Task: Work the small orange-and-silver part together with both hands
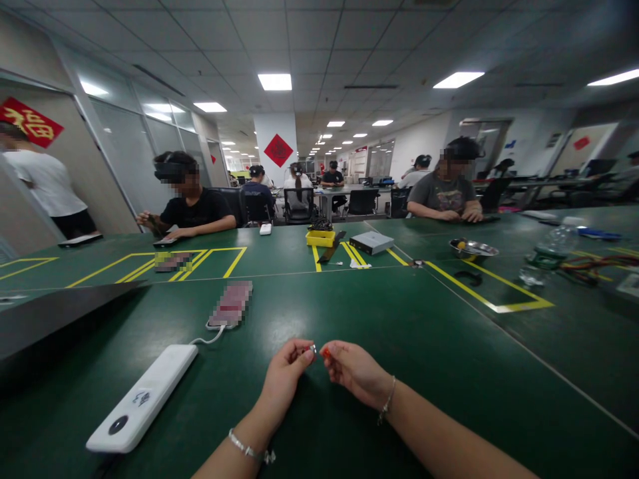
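Where the hands meet: at 6 o'clock on the desk (424, 346), fingertips nearly touching.
Left hand (288, 371): closed in a pinch on a small silver piece (311, 348).
Right hand (353, 370): pinching a small red piece (325, 352).
Relation: red piece sits at 3 o'clock of the silver piece, just beside it; long axes too small to tell.
Nearby: white power bank (144, 399) at 9 o'clock, well apart.

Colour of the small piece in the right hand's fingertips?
Red-orange. The small piece is pinched by the right hand; head view shows it.
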`<state>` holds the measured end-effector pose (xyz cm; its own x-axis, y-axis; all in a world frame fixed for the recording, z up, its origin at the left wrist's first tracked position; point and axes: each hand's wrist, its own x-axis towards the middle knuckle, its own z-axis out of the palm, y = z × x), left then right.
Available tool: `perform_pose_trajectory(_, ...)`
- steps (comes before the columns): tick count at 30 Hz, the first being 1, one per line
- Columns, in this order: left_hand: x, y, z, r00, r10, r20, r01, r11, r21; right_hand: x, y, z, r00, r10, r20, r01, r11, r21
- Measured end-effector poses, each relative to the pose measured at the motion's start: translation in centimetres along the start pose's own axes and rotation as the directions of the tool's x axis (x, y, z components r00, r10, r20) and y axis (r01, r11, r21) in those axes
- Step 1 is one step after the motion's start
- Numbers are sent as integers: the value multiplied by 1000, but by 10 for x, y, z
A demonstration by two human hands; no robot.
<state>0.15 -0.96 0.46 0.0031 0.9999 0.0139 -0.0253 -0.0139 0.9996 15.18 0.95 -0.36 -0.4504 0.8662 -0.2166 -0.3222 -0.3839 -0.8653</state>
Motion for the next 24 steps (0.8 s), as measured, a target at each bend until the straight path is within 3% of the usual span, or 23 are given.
perform_pose_trajectory(4,0,-2,0,1000,16,8,-16,999,-33,-1,0,0,1000,-9,-3,9,1000,16)
perform_pose_trajectory(13,3,-5,0,995,96,-25,-93,991,94,1,2,-4,999,-24,-40,25,999,34)
perform_pose_trajectory(24,2,-2,-1,994,97,51,-104,984,148,1,4,-4,995,-65,-78,71,994,85)
